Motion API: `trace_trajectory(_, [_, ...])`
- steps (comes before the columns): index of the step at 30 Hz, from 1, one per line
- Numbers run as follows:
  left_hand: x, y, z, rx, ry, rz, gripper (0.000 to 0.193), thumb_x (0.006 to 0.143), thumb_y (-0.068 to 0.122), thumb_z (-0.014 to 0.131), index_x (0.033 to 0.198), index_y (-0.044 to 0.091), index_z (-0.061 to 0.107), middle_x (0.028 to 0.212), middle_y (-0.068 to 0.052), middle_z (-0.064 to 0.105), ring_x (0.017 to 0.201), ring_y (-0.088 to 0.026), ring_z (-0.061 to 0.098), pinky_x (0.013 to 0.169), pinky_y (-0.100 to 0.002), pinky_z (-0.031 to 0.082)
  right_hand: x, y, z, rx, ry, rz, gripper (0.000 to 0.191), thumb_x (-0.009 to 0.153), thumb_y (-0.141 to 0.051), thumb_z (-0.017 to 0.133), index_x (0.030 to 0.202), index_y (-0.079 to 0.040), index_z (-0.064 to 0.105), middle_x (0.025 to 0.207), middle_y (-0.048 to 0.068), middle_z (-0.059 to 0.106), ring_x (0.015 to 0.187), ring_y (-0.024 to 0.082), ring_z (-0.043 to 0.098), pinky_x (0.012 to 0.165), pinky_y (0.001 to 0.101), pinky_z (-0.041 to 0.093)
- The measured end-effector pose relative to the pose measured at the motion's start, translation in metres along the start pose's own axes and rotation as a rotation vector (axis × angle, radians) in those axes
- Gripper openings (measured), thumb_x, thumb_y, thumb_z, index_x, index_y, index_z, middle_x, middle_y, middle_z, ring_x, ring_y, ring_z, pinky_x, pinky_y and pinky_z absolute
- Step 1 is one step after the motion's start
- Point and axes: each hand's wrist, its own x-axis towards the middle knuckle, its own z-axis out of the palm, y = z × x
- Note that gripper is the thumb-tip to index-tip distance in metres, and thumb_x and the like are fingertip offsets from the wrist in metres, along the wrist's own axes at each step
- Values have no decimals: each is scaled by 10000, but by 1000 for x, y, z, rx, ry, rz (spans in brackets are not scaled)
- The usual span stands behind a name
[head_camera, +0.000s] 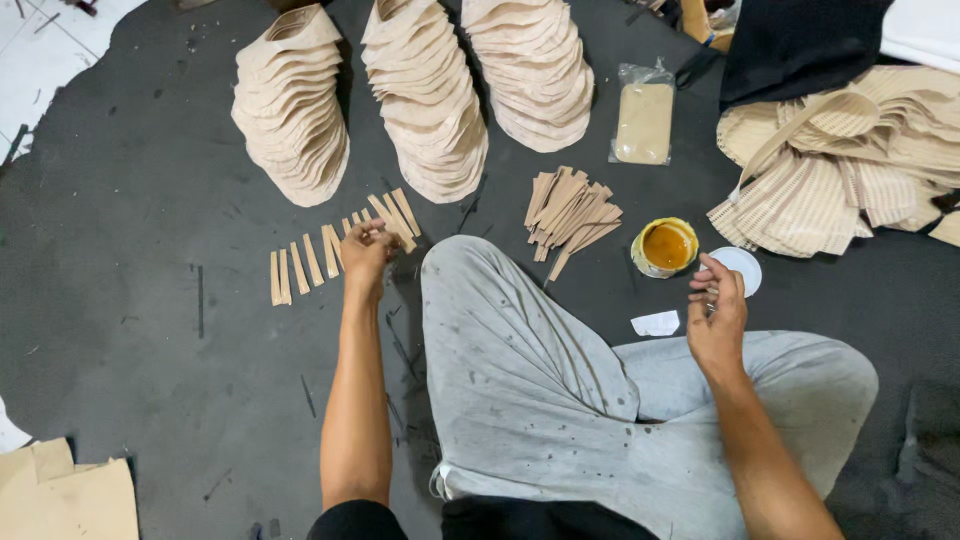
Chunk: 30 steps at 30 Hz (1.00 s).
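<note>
Three tall stacks of tan cap pieces (425, 95) stand on the dark mat (130, 200), and about nine thin tan strips (330, 250) lie in a row below them, with one loose pile of strips (570, 215) beside. One small yellow tin (665, 246) holds brown glue, its white lid (740, 268) lies next to it, and one clear bag (643, 120) holds a tan block. Left hand (367, 252) pinches a strip in the row, while right hand (716, 310) hangs near the tin, fingers loosely curled, holding nothing I can see.
</note>
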Motion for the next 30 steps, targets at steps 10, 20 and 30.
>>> trace_trajectory(10, [-37, -39, 24, 395, -10, -77, 223, 818, 95, 777, 1023, 8, 764, 844, -94, 773, 752, -165, 718, 666, -294, 557, -2, -5, 0, -73, -16, 22, 616, 889, 167, 512, 1481, 0, 484, 1208, 136, 537, 1046, 184, 609, 917, 307, 533])
trace_trajectory(20, [-55, -25, 35, 663, 134, 103, 252, 830, 188, 745, 1031, 42, 791, 906, -150, 777, 864, -262, 769, 823, -370, 591, -4, -9, -4, 32, 30, 31, 642, 887, 164, 521, 1500, -16, 454, 1206, 125, 545, 992, 166, 620, 822, 279, 513])
trace_trajectory(30, [-72, 23, 27, 573, 197, 259, 374, 839, 10, 600, 1194, 26, 715, 982, -126, 758, 911, -239, 737, 858, -366, 567, -7, -33, -13, 227, 79, 25, 708, 861, 162, 496, 1535, -28, 394, 1224, 119, 532, 978, 156, 607, 788, 262, 544])
